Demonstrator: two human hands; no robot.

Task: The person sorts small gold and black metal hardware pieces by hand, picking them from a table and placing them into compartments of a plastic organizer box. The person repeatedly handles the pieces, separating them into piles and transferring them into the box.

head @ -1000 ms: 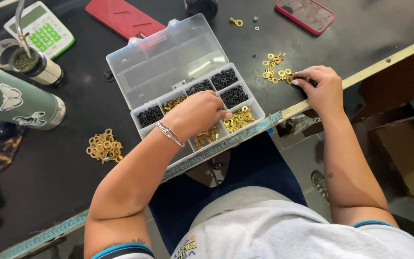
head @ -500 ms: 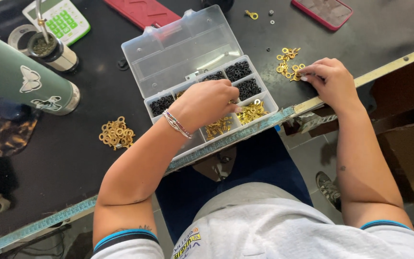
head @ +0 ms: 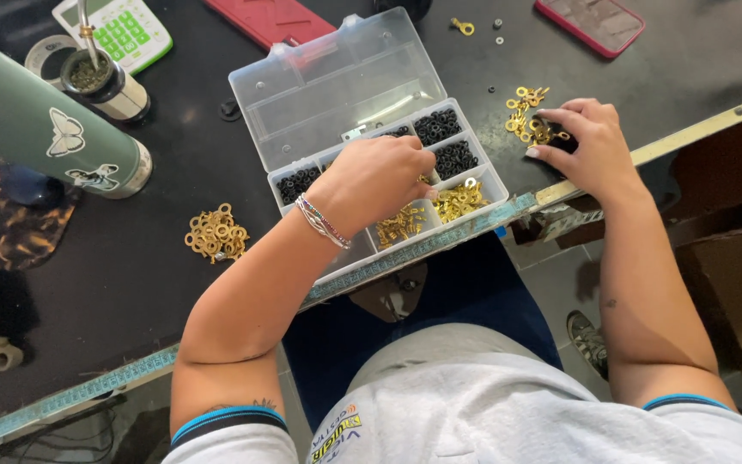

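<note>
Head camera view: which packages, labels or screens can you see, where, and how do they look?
Clear plastic compartment box: table centre, lid open, left hand inside.
Green-keyed white calculator: top left, small screen.
Pink-cased phone: top right, dark screen.
Green bottle with butterfly stickers: far left, lying down.

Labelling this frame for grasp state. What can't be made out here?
Head view only:
- Left hand: fingertips curl down into the organiser box; what they pinch, if anything, is hidden by the hand itself.
- Right hand: covers part of the brass terminals; contact underneath is hidden.
- Box compartments under the left hand: contents covered.
- Green bottle: cut off by the left edge.
- Phone: cut off by the top edge.
</note>
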